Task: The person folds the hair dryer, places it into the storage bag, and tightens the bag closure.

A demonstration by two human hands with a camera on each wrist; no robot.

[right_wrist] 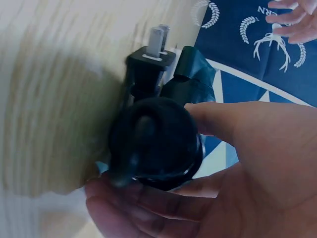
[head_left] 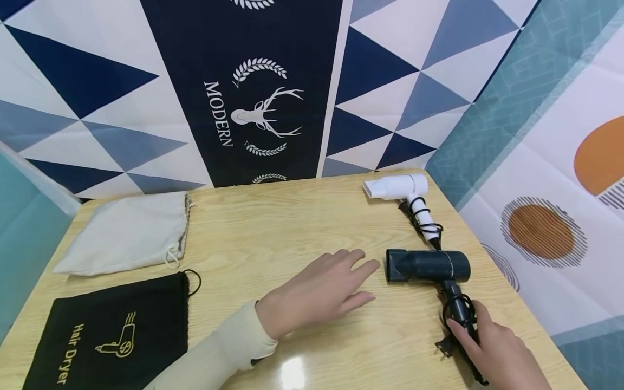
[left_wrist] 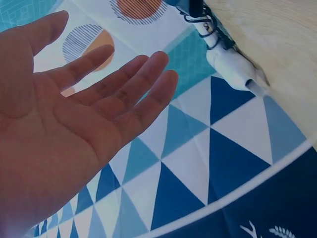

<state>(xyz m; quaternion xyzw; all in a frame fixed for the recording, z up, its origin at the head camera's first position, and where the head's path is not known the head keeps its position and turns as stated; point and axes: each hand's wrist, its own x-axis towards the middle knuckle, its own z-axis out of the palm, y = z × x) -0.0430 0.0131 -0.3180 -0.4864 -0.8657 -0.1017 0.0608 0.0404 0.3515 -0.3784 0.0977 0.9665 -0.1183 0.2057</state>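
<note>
A black hair dryer point(head_left: 429, 265) lies at the right of the table, its cord wound round the handle. My right hand point(head_left: 504, 346) grips that handle, thumb on one side and fingers curled round the other. Close up in the right wrist view, the handle's end and the two-pin plug point(right_wrist: 151, 57) show between thumb and fingers. My left hand point(head_left: 324, 292) hovers over the table with fingers spread, a little left of the dryer's nozzle and holding nothing. Its bare palm point(left_wrist: 74, 119) faces the left wrist camera.
Behind the black dryer lies a white hair dryer point(head_left: 397, 187) with a black cord round its handle. On the left are a light grey drawstring pouch point(head_left: 127, 233) and a black pouch point(head_left: 161, 319) printed "Hair Dryer". Patterned panels point(head_left: 263, 32) edge the wooden table point(head_left: 273, 222).
</note>
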